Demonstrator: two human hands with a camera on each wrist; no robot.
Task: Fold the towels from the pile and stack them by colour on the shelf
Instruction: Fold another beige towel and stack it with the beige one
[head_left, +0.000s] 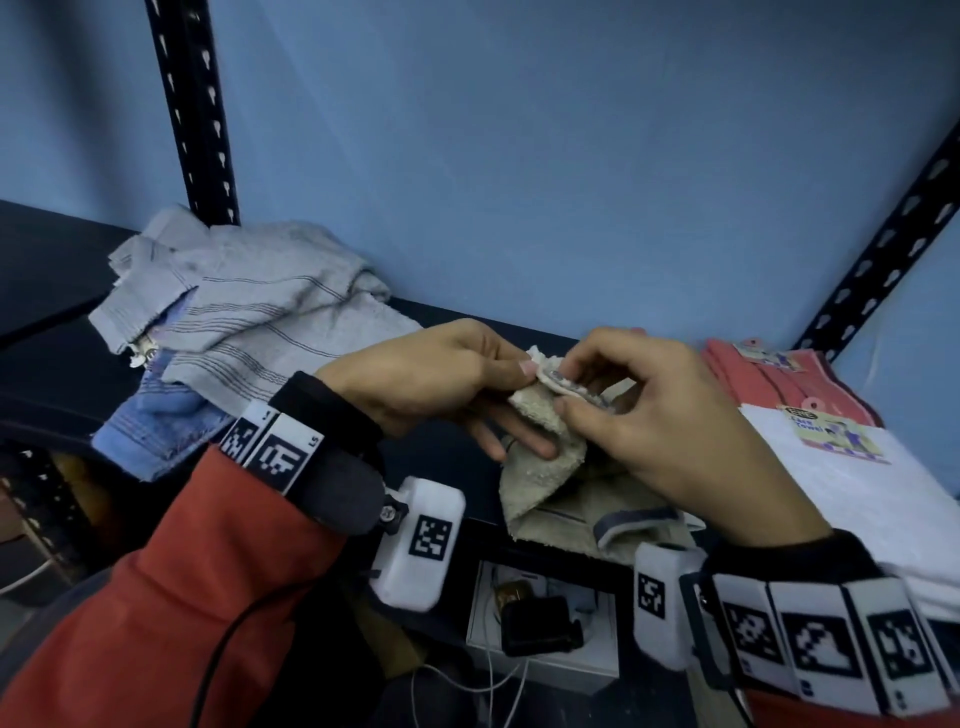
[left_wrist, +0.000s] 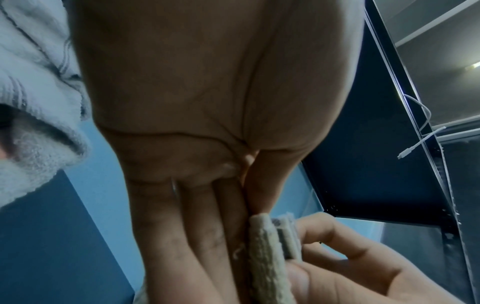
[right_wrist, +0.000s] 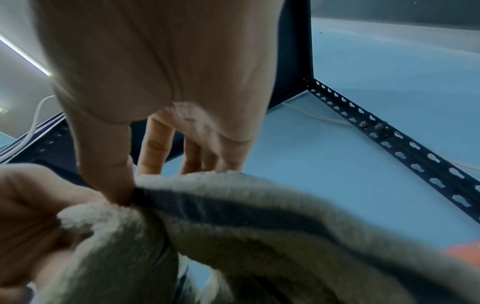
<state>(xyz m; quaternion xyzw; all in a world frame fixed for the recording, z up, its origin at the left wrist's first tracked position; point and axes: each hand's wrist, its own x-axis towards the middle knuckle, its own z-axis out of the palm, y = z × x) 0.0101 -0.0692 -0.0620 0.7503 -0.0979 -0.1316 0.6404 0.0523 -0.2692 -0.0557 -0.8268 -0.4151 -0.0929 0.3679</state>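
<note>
A beige towel (head_left: 545, 467) with a dark grey stripe hangs between my hands above the dark shelf (head_left: 52, 374). My left hand (head_left: 511, 376) pinches its upper corner between thumb and fingers. My right hand (head_left: 563, 387) pinches the striped edge just beside it. In the left wrist view the towel's (left_wrist: 265, 257) doubled edge sits between the left fingers and the right hand. In the right wrist view my thumb presses the towel (right_wrist: 233, 226) at its stripe. A loose pile of grey-blue striped towels (head_left: 244, 312) lies at the left of the shelf.
Folded coral towels (head_left: 769, 379) and a folded white towel (head_left: 852, 493) with a label lie at the shelf's right. Perforated black uprights (head_left: 192, 109) stand at both back corners against a blue wall. A white box (head_left: 545, 623) and cables sit below the shelf.
</note>
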